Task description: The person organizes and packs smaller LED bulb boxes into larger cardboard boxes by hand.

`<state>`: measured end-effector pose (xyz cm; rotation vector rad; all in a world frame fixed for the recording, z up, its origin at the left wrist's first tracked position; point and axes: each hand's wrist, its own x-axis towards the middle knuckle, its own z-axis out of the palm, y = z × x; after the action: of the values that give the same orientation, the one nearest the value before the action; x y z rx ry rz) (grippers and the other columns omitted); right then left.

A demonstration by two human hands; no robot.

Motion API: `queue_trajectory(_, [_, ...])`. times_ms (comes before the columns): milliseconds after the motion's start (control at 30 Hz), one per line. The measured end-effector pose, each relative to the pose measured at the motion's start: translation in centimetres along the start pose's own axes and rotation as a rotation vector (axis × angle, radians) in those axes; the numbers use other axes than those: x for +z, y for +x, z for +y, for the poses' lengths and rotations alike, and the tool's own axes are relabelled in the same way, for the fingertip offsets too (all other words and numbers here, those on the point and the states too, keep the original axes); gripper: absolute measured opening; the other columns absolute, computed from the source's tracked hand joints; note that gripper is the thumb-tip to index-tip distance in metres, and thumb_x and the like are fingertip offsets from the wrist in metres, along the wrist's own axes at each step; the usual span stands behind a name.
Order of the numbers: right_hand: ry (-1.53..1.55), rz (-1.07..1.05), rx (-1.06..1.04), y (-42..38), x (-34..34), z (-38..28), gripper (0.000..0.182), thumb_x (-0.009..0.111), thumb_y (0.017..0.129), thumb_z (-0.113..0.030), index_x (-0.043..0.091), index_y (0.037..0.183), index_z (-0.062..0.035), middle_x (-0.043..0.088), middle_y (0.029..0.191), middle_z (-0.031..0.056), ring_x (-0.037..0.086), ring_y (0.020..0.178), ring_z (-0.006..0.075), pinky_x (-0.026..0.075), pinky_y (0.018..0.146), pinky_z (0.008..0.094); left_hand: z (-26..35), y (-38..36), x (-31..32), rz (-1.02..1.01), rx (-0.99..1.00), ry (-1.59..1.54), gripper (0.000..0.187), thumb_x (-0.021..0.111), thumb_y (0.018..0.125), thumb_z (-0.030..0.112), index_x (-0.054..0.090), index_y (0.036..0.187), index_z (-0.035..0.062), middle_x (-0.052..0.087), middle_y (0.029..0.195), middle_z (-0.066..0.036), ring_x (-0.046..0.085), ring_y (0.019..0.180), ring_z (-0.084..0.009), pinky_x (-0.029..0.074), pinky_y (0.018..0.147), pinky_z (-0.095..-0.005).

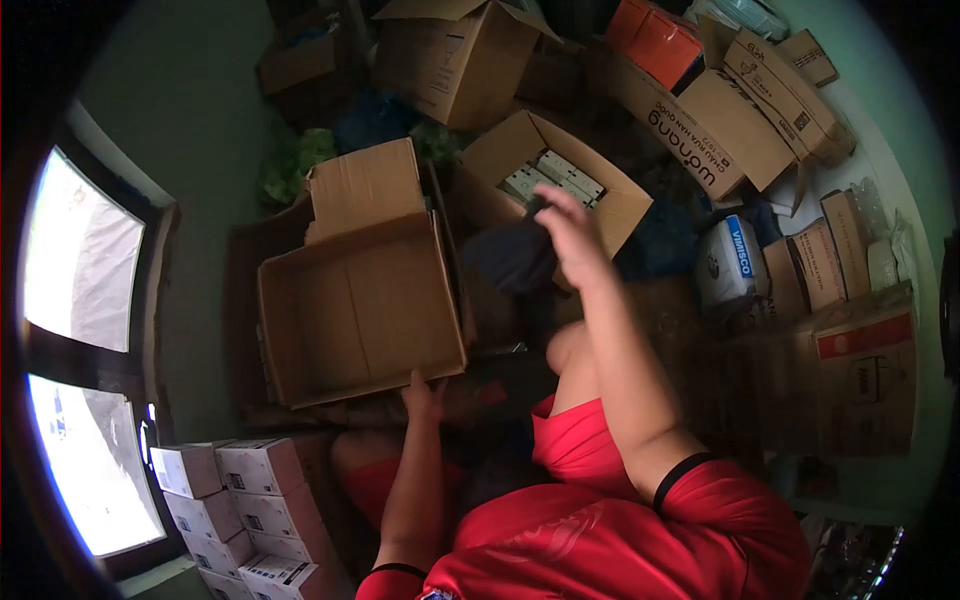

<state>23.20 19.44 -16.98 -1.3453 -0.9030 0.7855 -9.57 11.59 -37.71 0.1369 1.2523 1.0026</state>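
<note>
1. While the left hand (425, 398) steadies the open box (360, 300) at its near edge, the right hand (575, 235) is raised at a dark cloth (515, 257).
2. Left hand: fingers spread at the near rim, close to its right corner, touching the cardboard; some are hidden, so how firm the hold is cannot be told.
3. Right hand: fingers partly open and bent, blurred. Thumb side against the cloth; whether it is pinched or only touched, cannot tell.
4. Open box: in front of the person, tilted, inside facing up towards the head view. One flap (366, 190) stands out at the far side, bare brown board.
5. Dark cloth: bunched, soft-looking, exact kind unclear. Lies between the open box and the carton (620, 215), overlapping the carton's near side in view.
6. Carton: flaps up, white packs (553, 180) with dark marks inside, just beyond the right fingertips.
7. Far side: a taller carton (445, 60), green leafy-looking stuff (297, 165) and blue plastic (378, 122) behind the open box.
8. Right side: long printed boxes (680, 135), an orange box (655, 42), a VIMISCO pack (733, 262).
9. Lower left: white boxes (262, 467) stacked below the bright window (85, 250).
</note>
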Motion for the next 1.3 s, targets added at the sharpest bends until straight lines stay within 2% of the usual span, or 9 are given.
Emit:
queue_trajectory(67, [0.159,0.046,0.109,2.5,-3.1,-2.0,0.041,0.064,0.09,-0.011,0.066,0.13,-0.002,0.065,0.128,0.0116,0.06,0.115,0.0198,0.047,0.099,0.0314,-0.6,0.5,-0.5,0.001,0.01,-0.013,0.057,0.056,0.101,0.021,0.032,0.151,0.0074,0.041,0.147,-0.015,0.049,0.13,-0.0329,0.057,0.099,-0.054])
queue_trajectory(167, [0.118,0.052,0.096,6.6,-6.6,2.6,0.041,0.06,0.097,-0.013,0.061,0.137,-0.0024,0.065,0.131,0.0119,0.06,0.118,0.0194,0.051,0.095,0.0341,-0.5,-0.2,0.5,0.06,-0.014,-0.026,0.056,0.054,0.102,0.023,0.031,0.151,0.0063,0.042,0.146,-0.015,0.05,0.129,-0.0348,0.058,0.096,-0.0559])
queue_trajectory(267, [-0.465,-0.037,0.521,7.6,-7.3,5.8,0.045,0.063,0.097,-0.019,0.059,0.138,-0.0016,0.064,0.134,0.014,0.059,0.121,0.0201,0.052,0.092,0.0352,-0.6,0.1,0.6,0.061,-0.039,-0.032,0.057,0.051,0.103,0.027,0.028,0.151,0.0073,0.041,0.147,-0.016,0.05,0.128,-0.0372,0.058,0.094,-0.0578])
queue_trajectory(400, [-0.563,-0.146,0.294,8.2,-7.6,7.5,0.047,0.066,0.092,-0.016,0.061,0.134,0.0051,0.071,0.123,0.0154,0.069,0.11,0.0211,0.053,0.091,0.0331,-1.9,1.8,-0.7,0.061,-0.016,-0.04,0.06,0.049,0.103,0.031,0.024,0.153,0.0125,0.039,0.149,-0.016,0.051,0.127,-0.0393,0.057,0.095,-0.0581])
queue_trajectory(433, [-0.69,-0.083,0.09,8.7,-7.5,8.8,0.041,0.061,0.092,-0.008,0.062,0.129,0.0088,0.072,0.12,0.0182,0.073,0.101,0.021,0.054,0.09,0.0303,-2.2,2.2,-0.9,0.052,-0.011,-0.044,0.06,0.049,0.102,0.032,0.024,0.154,0.0138,0.039,0.149,-0.015,0.051,0.127,-0.0394,0.057,0.095,-0.0581])
queue_trajectory(700, [-0.284,-0.006,0.097,8.9,-6.8,5.3,0.038,0.056,0.089,0.001,0.065,0.125,0.0093,0.071,0.118,0.0197,0.074,0.095,0.0193,0.054,0.087,0.0292,-2.0,1.7,0.2,0.157,-0.012,-0.006,0.06,0.048,0.101,0.041,0.026,0.153,0.0189,0.039,0.15,-0.011,0.053,0.126,-0.0381,0.054,0.096,-0.0586])
queue_trajectory(867, [-0.091,-0.094,0.145,8.8,-6.1,4.5,0.037,0.056,0.086,0.0,0.067,0.121,0.008,0.074,0.105,0.0191,0.073,0.083,0.0177,0.052,0.081,0.0284,-2.2,1.5,0.1,0.078,0.021,-0.004,0.062,0.048,0.101,0.043,0.03,0.152,0.0118,0.044,0.145,-0.014,0.057,0.12,-0.0378,0.059,0.091,-0.0558])
queue_trajectory(1067, [-0.256,-0.011,0.173,9.7,-6.5,5.3,0.036,0.059,0.089,-0.005,0.068,0.122,0.0028,0.073,0.107,0.0131,0.071,0.093,0.0154,0.051,0.091,0.0279,-1.9,0.8,0.6,0.081,0.05,0.039,0.06,0.046,0.102,0.042,0.033,0.15,0.0064,0.047,0.141,-0.017,0.061,0.115,-0.0376,0.061,0.088,-0.0543])
queue_trajectory(1300, [-0.739,0.152,-0.132,9.7,-7.0,6.3,0.038,0.068,0.092,-0.024,0.069,0.126,-0.0092,0.069,0.126,0.0175,0.064,0.121,0.0298,0.048,0.103,0.037,-1.2,0.0,1.9,0.128,0.02,0.003,0.056,0.047,0.103,0.04,0.038,0.146,0.006,0.049,0.141,-0.016,0.061,0.113,-0.0359,0.059,0.09,-0.0533])
